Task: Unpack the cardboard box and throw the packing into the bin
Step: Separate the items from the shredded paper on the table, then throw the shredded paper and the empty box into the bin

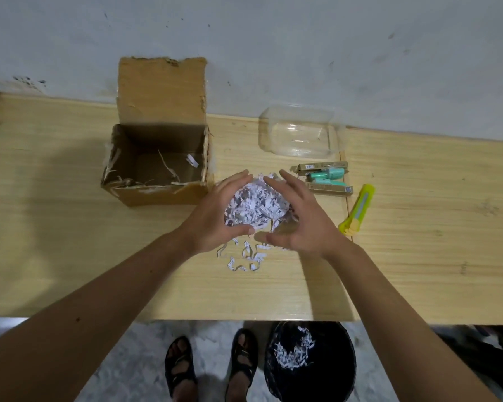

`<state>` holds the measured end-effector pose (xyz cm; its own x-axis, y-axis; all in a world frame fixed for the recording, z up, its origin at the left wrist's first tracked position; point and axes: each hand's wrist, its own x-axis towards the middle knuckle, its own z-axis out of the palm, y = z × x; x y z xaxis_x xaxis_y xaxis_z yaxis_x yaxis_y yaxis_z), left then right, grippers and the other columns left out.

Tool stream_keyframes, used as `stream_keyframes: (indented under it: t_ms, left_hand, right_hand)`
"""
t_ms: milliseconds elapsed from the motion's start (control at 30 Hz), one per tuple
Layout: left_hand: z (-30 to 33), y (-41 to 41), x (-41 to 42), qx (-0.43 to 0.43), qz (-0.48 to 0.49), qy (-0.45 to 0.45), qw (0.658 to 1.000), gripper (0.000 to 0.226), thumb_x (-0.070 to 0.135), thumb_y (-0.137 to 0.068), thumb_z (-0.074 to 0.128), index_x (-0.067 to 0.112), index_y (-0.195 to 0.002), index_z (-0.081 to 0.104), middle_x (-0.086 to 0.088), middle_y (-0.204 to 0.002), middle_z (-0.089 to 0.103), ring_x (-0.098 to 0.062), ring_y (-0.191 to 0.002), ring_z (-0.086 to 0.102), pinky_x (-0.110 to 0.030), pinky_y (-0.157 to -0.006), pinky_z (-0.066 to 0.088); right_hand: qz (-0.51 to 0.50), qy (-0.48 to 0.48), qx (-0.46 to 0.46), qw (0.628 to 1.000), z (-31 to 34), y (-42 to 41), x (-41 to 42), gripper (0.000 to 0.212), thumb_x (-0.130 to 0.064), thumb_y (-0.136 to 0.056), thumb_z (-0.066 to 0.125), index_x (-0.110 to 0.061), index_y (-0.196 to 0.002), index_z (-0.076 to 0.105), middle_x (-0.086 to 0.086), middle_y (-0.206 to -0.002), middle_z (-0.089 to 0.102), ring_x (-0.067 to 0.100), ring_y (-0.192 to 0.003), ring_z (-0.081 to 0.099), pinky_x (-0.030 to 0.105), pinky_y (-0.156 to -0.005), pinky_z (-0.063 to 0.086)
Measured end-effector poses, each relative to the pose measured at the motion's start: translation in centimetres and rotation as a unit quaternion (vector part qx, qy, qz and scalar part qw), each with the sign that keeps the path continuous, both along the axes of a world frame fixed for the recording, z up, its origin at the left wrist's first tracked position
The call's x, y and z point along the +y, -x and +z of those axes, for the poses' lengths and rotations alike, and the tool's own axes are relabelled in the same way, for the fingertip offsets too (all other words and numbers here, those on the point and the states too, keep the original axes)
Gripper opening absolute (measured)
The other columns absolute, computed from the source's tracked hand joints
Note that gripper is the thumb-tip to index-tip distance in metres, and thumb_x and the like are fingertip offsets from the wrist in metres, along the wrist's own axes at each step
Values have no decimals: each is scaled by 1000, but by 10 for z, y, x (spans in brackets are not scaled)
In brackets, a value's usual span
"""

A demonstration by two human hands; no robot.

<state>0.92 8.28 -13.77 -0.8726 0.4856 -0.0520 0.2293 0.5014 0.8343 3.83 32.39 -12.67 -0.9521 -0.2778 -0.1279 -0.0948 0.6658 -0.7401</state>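
A clump of shredded white paper [256,206] lies on the wooden table [99,256], right of the open cardboard box [157,169]. My left hand [219,216] cups its left side and my right hand [299,219] cups its right side, fingers curved around it. A few loose shreds [246,258] lie on the table just below the hands. Only stray strips are left in the box. The black bin [311,361] stands on the floor under the table's near edge, with shredded paper inside.
A clear plastic container [299,133] sits at the back right. Small boxed items and a teal tube [327,177] lie beside the clump. A yellow-green utility knife [357,210] lies right of my right hand. My sandalled feet [212,367] stand left of the bin.
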Motion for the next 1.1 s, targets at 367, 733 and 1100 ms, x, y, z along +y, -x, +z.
stream_keyframes:
  t_ms: [367,733,1100]
  left_hand:
    - [-16,-2,-15,-27,-38,0,999,113,21,-64,99,21,-158,37,5,-149,49,-9,-137,47,-18,-113,36]
    - [-26,-25,-4,4,-7,-62,998,63,5,-71,92,14,-129,67,4,-115,74,-10,-103,70,-34,-92,56]
    - [-18,-48,21,-48,-15,-38,998,41,14,-69,96,22,-98,69,2,-85,76,-6,-72,63,-31,-70,52]
  right_hand:
    - [25,-64,31,997,-24,0,-10,107,-40,-63,96,-27,-155,43,-3,-141,51,21,-128,44,34,-108,36]
    - [-95,-17,99,990,-26,-52,-38,46,-20,-81,80,-17,-125,71,2,-110,69,21,-103,68,39,-86,56]
    - [-232,1,30,972,-1,-98,-30,14,-25,-74,70,-12,-73,64,1,-66,63,10,-61,55,33,-58,45]
